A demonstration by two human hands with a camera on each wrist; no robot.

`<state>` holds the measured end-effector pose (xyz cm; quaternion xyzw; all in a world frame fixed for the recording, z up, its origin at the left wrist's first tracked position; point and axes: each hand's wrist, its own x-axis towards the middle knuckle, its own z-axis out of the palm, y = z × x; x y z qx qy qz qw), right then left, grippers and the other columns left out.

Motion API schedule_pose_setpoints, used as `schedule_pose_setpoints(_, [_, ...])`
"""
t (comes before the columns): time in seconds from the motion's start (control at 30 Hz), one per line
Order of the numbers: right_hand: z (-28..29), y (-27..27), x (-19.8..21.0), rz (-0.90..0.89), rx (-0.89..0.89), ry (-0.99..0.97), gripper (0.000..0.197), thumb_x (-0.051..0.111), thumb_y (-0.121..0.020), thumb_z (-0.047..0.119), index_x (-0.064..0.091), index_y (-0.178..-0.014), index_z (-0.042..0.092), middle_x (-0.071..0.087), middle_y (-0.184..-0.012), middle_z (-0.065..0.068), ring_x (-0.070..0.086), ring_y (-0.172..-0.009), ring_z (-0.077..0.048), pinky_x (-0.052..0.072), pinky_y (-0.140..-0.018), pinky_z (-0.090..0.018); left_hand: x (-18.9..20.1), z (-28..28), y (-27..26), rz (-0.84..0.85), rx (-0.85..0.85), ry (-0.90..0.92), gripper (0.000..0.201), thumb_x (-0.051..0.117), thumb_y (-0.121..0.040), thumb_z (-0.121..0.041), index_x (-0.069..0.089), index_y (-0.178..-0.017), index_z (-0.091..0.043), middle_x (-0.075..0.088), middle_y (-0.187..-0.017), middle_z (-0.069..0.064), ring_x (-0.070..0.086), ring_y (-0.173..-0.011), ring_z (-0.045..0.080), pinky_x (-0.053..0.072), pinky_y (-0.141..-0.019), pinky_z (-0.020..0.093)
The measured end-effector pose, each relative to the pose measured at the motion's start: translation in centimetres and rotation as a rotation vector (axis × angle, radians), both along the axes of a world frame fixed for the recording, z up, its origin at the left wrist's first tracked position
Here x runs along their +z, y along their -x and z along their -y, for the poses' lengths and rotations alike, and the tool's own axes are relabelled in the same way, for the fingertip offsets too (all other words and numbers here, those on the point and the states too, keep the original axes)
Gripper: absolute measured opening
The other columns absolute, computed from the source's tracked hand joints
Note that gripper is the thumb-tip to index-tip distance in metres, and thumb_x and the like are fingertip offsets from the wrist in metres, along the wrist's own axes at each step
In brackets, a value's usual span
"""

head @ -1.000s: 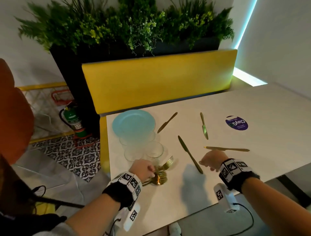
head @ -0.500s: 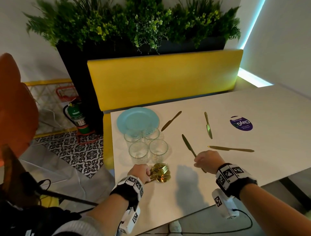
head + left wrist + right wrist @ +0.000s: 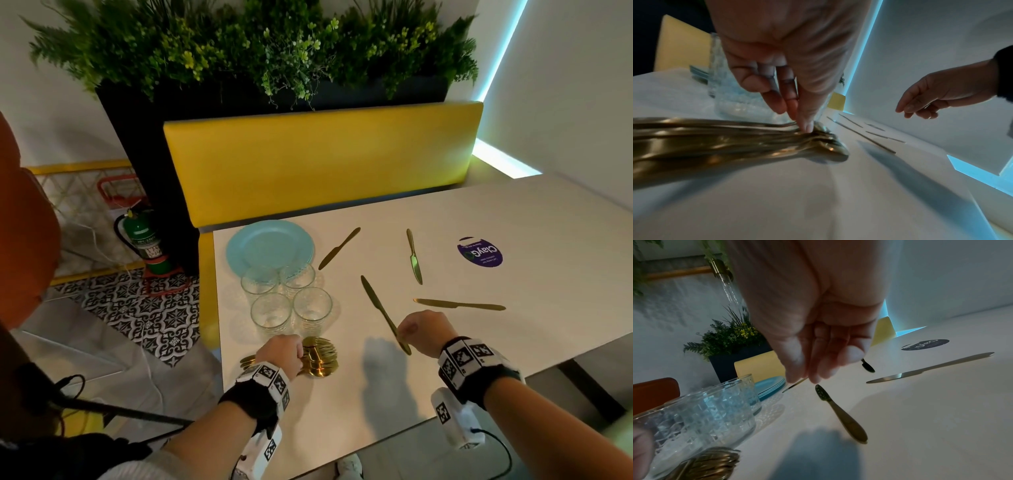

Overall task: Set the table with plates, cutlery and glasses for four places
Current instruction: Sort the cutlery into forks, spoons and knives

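A stack of blue plates (image 3: 269, 245) sits at the table's far left corner, with several clear glasses (image 3: 311, 306) grouped just in front. A pile of gold spoons and forks (image 3: 322, 358) lies near the front edge. My left hand (image 3: 282, 353) is on it, its fingertips (image 3: 805, 127) brought together on the necks of the cutlery (image 3: 715, 142). Several gold knives lie spread on the table. The nearest knife (image 3: 376, 303) runs under my right hand (image 3: 423, 330). That hand hovers above the handle (image 3: 846, 421) with loosely curled fingers (image 3: 818, 374), holding nothing.
Other knives lie at the right (image 3: 459, 304), far middle (image 3: 414, 257) and far left (image 3: 339, 248). A purple sticker (image 3: 480, 251) marks the white table (image 3: 531, 342). A yellow bench (image 3: 322, 161) and planter (image 3: 260, 51) stand behind. An orange chair (image 3: 24, 222) is at left.
My right hand has drawn slightly left and nearer, over the near knife's handle. The left hand stays on the cutlery pile, and the fork tines that stuck out no longer show.
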<state>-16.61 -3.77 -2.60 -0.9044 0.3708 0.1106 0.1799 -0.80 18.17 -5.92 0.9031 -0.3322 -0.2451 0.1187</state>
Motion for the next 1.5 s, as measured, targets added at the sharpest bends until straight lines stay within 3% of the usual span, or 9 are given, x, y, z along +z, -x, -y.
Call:
schedule_pose_setpoints(0.17, [0.4, -0.1, 0.6, 0.025, -0.040, 0.008, 0.023, 0.061, -0.088, 0.030, 0.070, -0.106, 0.019, 0.068, -0.114, 0.004, 0.060, -0.108, -0.013, 0.043, -0.087, -0.016, 2.0, 2.6, 1.2, -0.010, -0.071, 0.096, 0.014, 0.058, -0.083, -0.024, 0.065, -0.095, -0.023, 0.068, -0.106, -0.004, 0.062, -0.100, 0.016, 0.049, -0.083, 0.027])
schedule_pose_setpoints(0.3, [1.3, 0.0, 0.7, 0.062, -0.144, -0.034, 0.021, 0.065, -0.086, 0.026, 0.071, -0.104, 0.016, 0.069, -0.110, 0.000, 0.062, -0.103, -0.015, 0.045, -0.081, -0.018, 3.9, 5.7, 2.3, -0.031, -0.101, 0.200, 0.017, 0.057, -0.087, -0.030, 0.063, -0.101, -0.023, 0.068, -0.107, -0.002, 0.063, -0.101, 0.018, 0.051, -0.086, 0.029])
schedule_pose_setpoints(0.47, [2.3, -0.6, -0.3, -0.043, -0.176, -0.048, 0.027, 0.060, -0.089, 0.027, 0.066, -0.114, 0.018, 0.064, -0.121, -0.001, 0.058, -0.113, -0.017, 0.047, -0.097, -0.024, 5.7, 9.8, 2.4, -0.086, -0.089, 0.270, 0.025, 0.056, -0.090, -0.032, 0.059, -0.110, -0.018, 0.066, -0.112, 0.004, 0.061, -0.106, 0.022, 0.051, -0.091, 0.033])
schedule_pose_setpoints(0.7, [2.8, -3.2, -2.3, -0.122, -0.176, -0.067, 0.032, 0.053, -0.092, 0.031, 0.064, -0.117, 0.015, 0.064, -0.120, -0.006, 0.060, -0.112, -0.023, 0.051, -0.095, -0.032, 5.6, 14.3, 1.5, -0.191, 0.037, 0.322, 0.019, 0.056, -0.089, -0.026, 0.063, -0.104, -0.017, 0.068, -0.109, 0.002, 0.063, -0.100, 0.019, 0.050, -0.083, 0.028])
schedule_pose_setpoints(0.9, [4.0, -4.8, -3.7, -0.162, -0.159, -0.077, 0.042, 0.061, -0.085, 0.045, 0.063, -0.117, 0.017, 0.065, -0.117, -0.004, 0.061, -0.110, -0.022, 0.050, -0.087, -0.029, 4.7, 16.8, 0.6, -0.217, 0.100, 0.309, 0.018, 0.055, -0.090, -0.024, 0.063, -0.104, -0.016, 0.068, -0.109, 0.002, 0.064, -0.099, 0.019, 0.046, -0.077, 0.024])
schedule_pose_setpoints(1.07, [4.9, -5.4, -4.1, -0.235, -0.172, -0.064, 0.038, 0.063, -0.087, 0.036, 0.062, -0.115, 0.011, 0.065, -0.116, -0.006, 0.062, -0.109, -0.021, 0.050, -0.084, -0.027, 4.0, 18.4, 0.1, -0.242, 0.101, 0.283, 0.018, 0.053, -0.091, -0.024, 0.062, -0.105, -0.016, 0.067, -0.110, 0.001, 0.063, -0.100, 0.018, 0.043, -0.074, 0.021])
schedule_pose_setpoints(1.23, [6.0, -5.7, -4.1, -0.262, -0.188, -0.076, 0.032, 0.065, -0.085, 0.028, 0.062, -0.112, 0.011, 0.065, -0.115, -0.005, 0.063, -0.108, -0.020, 0.050, -0.086, -0.026, 3.0, 19.8, 0.4, -0.273, 0.098, 0.254, 0.018, 0.057, -0.090, -0.025, 0.062, -0.104, -0.015, 0.068, -0.109, 0.003, 0.063, -0.100, 0.018, 0.044, -0.077, 0.020])
schedule_pose_setpoints(1.4, [6.6, -5.1, -3.8, -0.257, -0.236, -0.096, 0.031, 0.060, -0.087, 0.026, 0.062, -0.113, 0.011, 0.064, -0.116, -0.006, 0.062, -0.109, -0.022, 0.050, -0.087, -0.027, 1.9, 20.7, 0.7, -0.262, 0.082, 0.189, 0.020, 0.058, -0.089, -0.023, 0.065, -0.104, -0.012, 0.067, -0.113, 0.005, 0.062, -0.106, 0.021, 0.048, -0.088, 0.025])
schedule_pose_setpoints(1.5, [7.7, -4.6, -3.0, -0.196, -0.310, -0.214, 0.034, 0.061, -0.084, 0.032, 0.064, -0.108, 0.008, 0.068, -0.110, -0.006, 0.065, -0.103, -0.021, 0.050, -0.079, -0.023, 1.5, 21.2, 0.9, -0.284, 0.084, 0.142, 0.024, 0.058, -0.090, -0.026, 0.066, -0.105, -0.009, 0.068, -0.113, 0.008, 0.064, -0.106, 0.024, 0.050, -0.092, 0.029])
